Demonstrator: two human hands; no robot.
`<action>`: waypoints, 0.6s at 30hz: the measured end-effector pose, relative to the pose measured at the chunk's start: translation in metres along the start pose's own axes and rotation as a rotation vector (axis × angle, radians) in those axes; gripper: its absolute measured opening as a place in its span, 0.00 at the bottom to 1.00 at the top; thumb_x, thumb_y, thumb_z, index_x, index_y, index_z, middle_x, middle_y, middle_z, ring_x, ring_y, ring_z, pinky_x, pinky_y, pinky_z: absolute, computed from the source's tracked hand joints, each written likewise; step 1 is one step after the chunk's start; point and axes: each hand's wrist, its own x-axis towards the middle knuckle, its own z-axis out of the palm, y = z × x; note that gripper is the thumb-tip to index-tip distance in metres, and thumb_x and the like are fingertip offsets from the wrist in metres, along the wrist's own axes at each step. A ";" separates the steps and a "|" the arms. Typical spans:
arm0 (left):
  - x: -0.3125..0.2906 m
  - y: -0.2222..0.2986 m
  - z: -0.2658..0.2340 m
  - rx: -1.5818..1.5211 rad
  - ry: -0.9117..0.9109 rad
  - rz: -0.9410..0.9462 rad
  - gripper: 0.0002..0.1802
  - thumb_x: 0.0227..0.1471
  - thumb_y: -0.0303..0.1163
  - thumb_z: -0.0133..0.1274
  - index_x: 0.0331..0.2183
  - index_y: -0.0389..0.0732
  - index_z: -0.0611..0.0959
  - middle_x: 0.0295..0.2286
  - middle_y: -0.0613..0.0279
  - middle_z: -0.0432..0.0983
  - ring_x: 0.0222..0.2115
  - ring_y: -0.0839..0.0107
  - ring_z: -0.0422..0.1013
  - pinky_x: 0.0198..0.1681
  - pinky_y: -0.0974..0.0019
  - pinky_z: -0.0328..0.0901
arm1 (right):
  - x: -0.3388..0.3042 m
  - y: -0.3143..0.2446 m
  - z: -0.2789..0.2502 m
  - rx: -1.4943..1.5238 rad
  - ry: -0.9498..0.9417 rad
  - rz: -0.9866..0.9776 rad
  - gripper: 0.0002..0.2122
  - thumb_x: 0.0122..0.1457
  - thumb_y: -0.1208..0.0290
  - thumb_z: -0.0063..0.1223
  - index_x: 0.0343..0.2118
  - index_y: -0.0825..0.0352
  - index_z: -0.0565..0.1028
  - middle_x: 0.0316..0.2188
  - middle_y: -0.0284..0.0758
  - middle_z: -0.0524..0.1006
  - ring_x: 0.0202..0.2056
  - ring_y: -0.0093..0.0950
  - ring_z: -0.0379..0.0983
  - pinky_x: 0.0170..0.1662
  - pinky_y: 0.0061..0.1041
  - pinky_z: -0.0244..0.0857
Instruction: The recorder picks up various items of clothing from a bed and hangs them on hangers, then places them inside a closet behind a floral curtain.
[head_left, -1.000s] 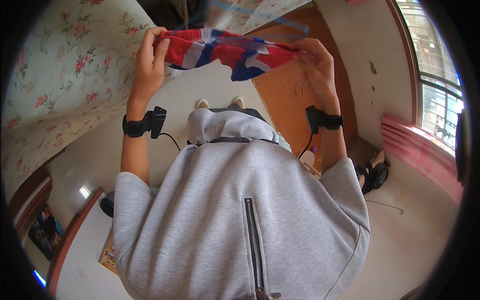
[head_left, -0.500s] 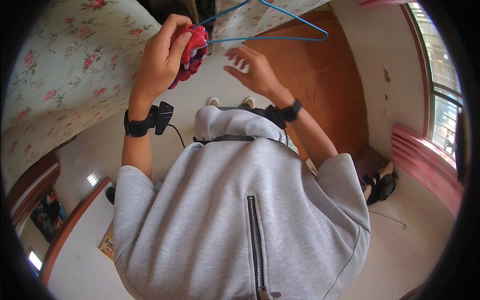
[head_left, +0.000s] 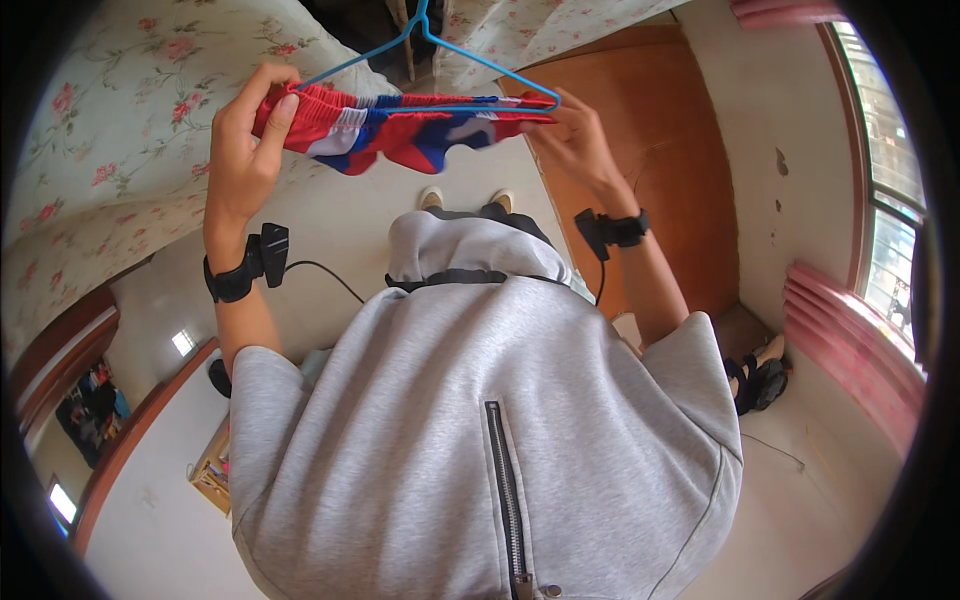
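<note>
Curtain (head_left: 130,150), pale with red flowers, fills the upper left, its lower edge slanting across the view. Below it, far left, lies a dark heap (head_left: 90,415), with a small wooden box (head_left: 210,475) farther right, beside the grey shirt (head_left: 400,430) that the person wears. The left hand (head_left: 245,150) is raised and clamped on the left end of the garment (head_left: 400,140), thumb in front, fingers behind; a black band (head_left: 233,283) circles that wrist. The garment, red, blue and white with a gathered waist, is stretched sideways between the two hands, which are well apart. It is on the blue hanger (head_left: 490,66), whose left corner is lost in the cloth and whose bottom bar runs along the waist. Under it, the person's pale shoes (head_left: 430,198) stand on the floor (head_left: 475,180). The right hand (head_left: 585,145) is at the garment's right end, fingers about the hanger's corner; whether they are closed on the cloth I cannot tell. A second band (head_left: 628,230) sits on this wrist. Beyond are a brown board (head_left: 680,150), a black bundle (head_left: 768,388), pink cloth (head_left: 850,320) and a barred window (head_left: 890,170).
</note>
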 end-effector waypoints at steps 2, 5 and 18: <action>-0.002 -0.003 0.003 0.057 -0.002 0.039 0.08 0.63 0.33 0.49 0.38 0.37 0.76 0.27 0.60 0.74 0.26 0.71 0.67 0.33 0.69 0.63 | -0.001 -0.022 -0.022 -0.011 -0.046 0.085 0.09 0.56 0.74 0.63 0.39 0.69 0.83 0.37 0.40 0.78 0.33 0.34 0.75 0.37 0.30 0.70; -0.001 0.000 0.007 0.138 -0.075 -0.030 0.08 0.63 0.30 0.49 0.40 0.36 0.77 0.32 0.55 0.76 0.32 0.67 0.70 0.39 0.68 0.65 | -0.003 -0.030 -0.035 -0.064 -0.055 0.086 0.08 0.55 0.75 0.62 0.38 0.71 0.83 0.36 0.40 0.78 0.33 0.33 0.76 0.36 0.29 0.71; 0.010 0.016 0.052 0.123 -0.003 0.241 0.06 0.59 0.26 0.49 0.37 0.36 0.78 0.30 0.52 0.77 0.29 0.52 0.72 0.35 0.62 0.67 | 0.005 -0.054 -0.014 -0.065 0.237 0.113 0.12 0.54 0.80 0.59 0.42 0.69 0.78 0.33 0.40 0.79 0.34 0.37 0.77 0.37 0.29 0.72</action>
